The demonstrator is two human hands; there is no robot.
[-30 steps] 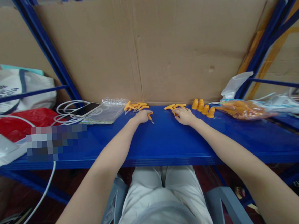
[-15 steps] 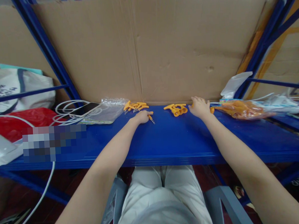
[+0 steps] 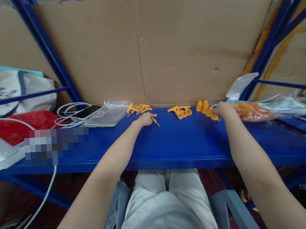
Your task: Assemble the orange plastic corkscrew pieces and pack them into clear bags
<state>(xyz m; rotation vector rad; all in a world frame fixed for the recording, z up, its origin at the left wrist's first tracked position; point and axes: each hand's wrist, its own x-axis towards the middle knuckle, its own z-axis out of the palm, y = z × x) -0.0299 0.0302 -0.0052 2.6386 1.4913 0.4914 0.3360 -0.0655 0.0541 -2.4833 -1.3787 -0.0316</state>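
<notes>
My left hand (image 3: 146,119) is closed around the yellow-orange handle of a corkscrew (image 3: 155,122), whose metal spiral points down to the right. Just behind it lie several more yellow-orange corkscrews (image 3: 139,109) with T-shaped handles. Farther right is a group of corkscrews with sheathed ends (image 3: 181,112). Several yellow-orange caps (image 3: 204,107) form a slanting row near the back. My right hand (image 3: 222,110) reaches the right end of that row, fingers bent together and partly hidden. What they hold, if anything, does not show.
Right of my hand lies a clear bag of orange pieces (image 3: 253,111). Left, a phone (image 3: 87,112), white cables (image 3: 64,109) and a plastic sleeve (image 3: 109,117) rest on the blue shelf (image 3: 170,144). A cardboard panel (image 3: 164,51) closes off the back; blue posts (image 3: 47,48) flank it.
My right hand has moved right, from above the caps to the row's right end, uncovering them. Its spread fingers have drawn together. My left hand keeps its place with the corkscrew.
</notes>
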